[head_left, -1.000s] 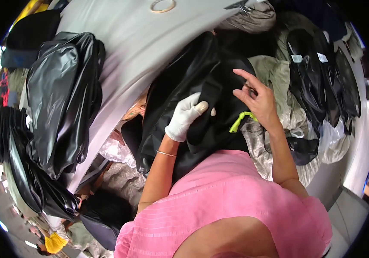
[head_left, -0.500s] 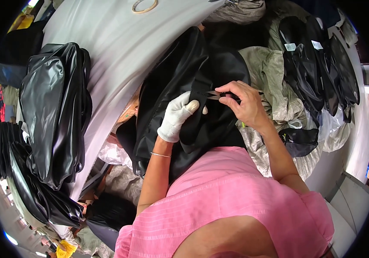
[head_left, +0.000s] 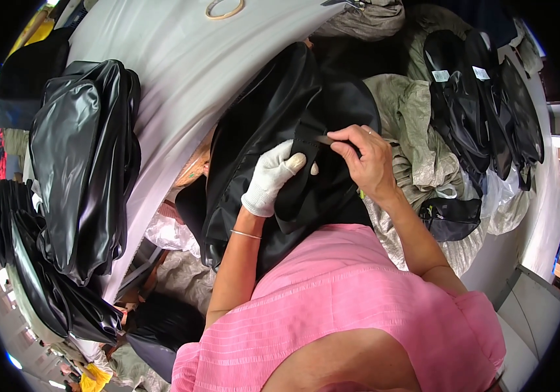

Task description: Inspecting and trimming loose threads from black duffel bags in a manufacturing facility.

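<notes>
A black bag (head_left: 259, 108) of smooth fabric lies across my lap. My left hand (head_left: 269, 179), in a white knitted glove, is closed on a wide black strap (head_left: 307, 130) of the bag, its thumb pressed on top. Bare, my right hand (head_left: 370, 162) pinches a small pair of thread snips (head_left: 323, 139) between thumb and fingers. The blades point left and meet the strap's edge just above my left thumb; their handles are mostly hidden by my fingers. A pale fingertip of the glove shows past the strap's right edge.
A white-covered table (head_left: 182, 65) runs along the left, bearing a stack of shiny black bags (head_left: 87, 163) and a tape ring (head_left: 225, 8). More black bags (head_left: 453, 111) with white labels lie at right on grey-green cloth (head_left: 417, 130), near a small black pouch (head_left: 451, 219).
The snips' blades, spread apart before, now look closed together at the strap. My right hand has shifted slightly; my left hand keeps its hold on the strap.
</notes>
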Available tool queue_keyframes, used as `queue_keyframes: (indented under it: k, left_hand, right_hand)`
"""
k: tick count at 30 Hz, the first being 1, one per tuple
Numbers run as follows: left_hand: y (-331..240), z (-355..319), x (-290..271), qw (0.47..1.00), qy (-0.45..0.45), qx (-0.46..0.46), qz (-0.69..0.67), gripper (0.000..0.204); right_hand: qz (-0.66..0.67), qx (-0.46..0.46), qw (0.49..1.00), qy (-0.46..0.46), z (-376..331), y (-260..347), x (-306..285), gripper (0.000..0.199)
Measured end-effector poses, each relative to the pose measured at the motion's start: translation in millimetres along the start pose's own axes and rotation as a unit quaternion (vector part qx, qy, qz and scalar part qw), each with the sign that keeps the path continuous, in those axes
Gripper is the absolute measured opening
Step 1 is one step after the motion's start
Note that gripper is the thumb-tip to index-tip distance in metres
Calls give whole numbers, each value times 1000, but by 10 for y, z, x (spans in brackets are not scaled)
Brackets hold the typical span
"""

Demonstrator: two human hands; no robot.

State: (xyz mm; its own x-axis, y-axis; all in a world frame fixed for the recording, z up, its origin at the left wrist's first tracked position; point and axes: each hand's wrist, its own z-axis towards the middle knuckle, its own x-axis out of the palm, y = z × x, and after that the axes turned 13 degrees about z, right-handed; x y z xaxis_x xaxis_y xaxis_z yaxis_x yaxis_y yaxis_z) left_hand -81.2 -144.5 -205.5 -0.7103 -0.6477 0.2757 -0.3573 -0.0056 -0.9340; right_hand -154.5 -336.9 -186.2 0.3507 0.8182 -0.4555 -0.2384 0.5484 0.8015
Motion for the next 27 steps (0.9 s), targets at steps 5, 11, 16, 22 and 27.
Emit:
queue_keyframes:
  k: [5, 11, 16, 22, 27]
  left_hand:
    - [24, 26, 2, 1000, 4, 6, 13, 24]
    - [-6, 38, 30, 999, -3, 1, 35, 22]
    - [-29, 54, 102, 997, -10, 18, 81, 20]
    - [3, 44, 67, 997, -6, -7, 83, 17]
    - [-15, 13, 50, 999, -13, -22, 47, 19]
  right_hand:
    - [105, 86, 989, -61, 50, 10, -14, 28]
    - [44, 34, 998, 25, 80, 41, 78, 23]
    - [-39, -11, 998, 41, 180, 43, 143, 18]
    - [-49, 5, 997, 50, 350, -61, 241, 17]
    - [28, 82, 996, 1, 358, -25, 142, 23]
